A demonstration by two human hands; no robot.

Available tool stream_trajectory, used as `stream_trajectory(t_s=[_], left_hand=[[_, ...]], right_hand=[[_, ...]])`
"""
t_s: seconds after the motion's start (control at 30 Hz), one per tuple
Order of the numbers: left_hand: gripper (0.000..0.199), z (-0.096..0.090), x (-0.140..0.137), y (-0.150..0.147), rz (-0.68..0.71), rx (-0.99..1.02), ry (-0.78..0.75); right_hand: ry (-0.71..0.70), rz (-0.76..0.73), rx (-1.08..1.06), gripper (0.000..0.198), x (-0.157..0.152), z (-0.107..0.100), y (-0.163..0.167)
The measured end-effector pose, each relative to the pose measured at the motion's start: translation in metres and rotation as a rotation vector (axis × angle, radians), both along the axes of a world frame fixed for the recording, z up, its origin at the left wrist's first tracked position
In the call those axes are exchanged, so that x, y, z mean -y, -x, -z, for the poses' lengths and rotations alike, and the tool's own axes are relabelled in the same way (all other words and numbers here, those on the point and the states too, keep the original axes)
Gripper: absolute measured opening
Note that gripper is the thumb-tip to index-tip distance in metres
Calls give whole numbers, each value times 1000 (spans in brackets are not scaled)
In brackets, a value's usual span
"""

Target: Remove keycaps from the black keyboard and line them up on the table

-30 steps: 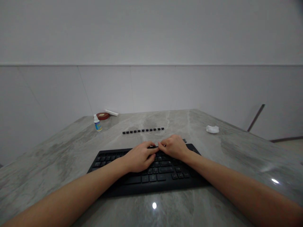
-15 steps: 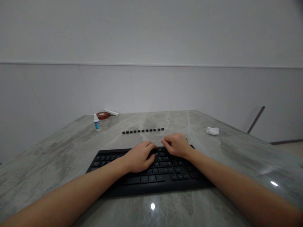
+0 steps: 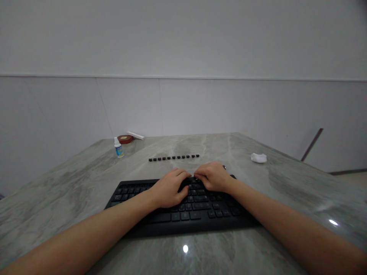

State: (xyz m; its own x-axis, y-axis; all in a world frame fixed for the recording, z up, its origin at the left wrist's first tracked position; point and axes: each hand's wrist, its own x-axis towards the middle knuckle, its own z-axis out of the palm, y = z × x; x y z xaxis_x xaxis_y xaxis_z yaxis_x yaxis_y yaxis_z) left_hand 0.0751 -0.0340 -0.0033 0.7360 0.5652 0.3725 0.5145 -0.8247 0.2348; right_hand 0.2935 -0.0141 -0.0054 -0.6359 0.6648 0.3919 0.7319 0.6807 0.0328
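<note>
A black keyboard [image 3: 200, 206] lies on the marble-patterned table in front of me, partly covered by both hands. My left hand [image 3: 171, 188] rests on its middle, thumb and forefinger apart, fingertips at the back row of keys. My right hand [image 3: 212, 176] is closed over the back edge, its pinched fingertips close to the left ones. A small pale tip shows between the two hands, and a dark end [image 3: 224, 167] sticks out behind my right hand; the thin tool they seem to belong to is mostly hidden. Beyond the keyboard, several black keycaps [image 3: 173, 157] lie in a row.
A small white spray bottle [image 3: 118, 149] with a blue label stands at the back left. Behind it are a reddish-brown case [image 3: 125, 139] and a white flat piece [image 3: 135, 135]. A crumpled white wad [image 3: 259, 157] lies to the right. A wall runs behind the table [image 3: 286, 198].
My right hand has lowered its fingertips toward the keyboard's back row, close to my left fingertips, and a pale tip now shows there. My left hand has stayed nearly in place.
</note>
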Motion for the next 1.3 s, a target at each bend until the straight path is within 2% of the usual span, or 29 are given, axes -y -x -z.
stream_trajectory(t_s=[0.17, 0.4, 0.6, 0.83, 1.07, 1.3], left_hand=[[37, 1, -1, 1, 29, 32, 4], [34, 0, -1, 1, 81, 25, 3], [28, 1, -1, 0, 23, 2, -17], [30, 3, -3, 2, 20, -23, -14], [26, 2, -4, 2, 31, -6, 5], [26, 4, -5, 1, 39, 14, 22]], right_hand=[[-31, -11, 66, 20, 2, -3, 0], [-33, -22, 156, 23, 7, -10, 3], [-15, -35, 217, 29, 7, -9, 7], [6, -29, 194, 27, 8, -8, 6], [-63, -36, 117, 20, 11, -8, 6], [-116, -81, 202, 15, 7, -7, 9]])
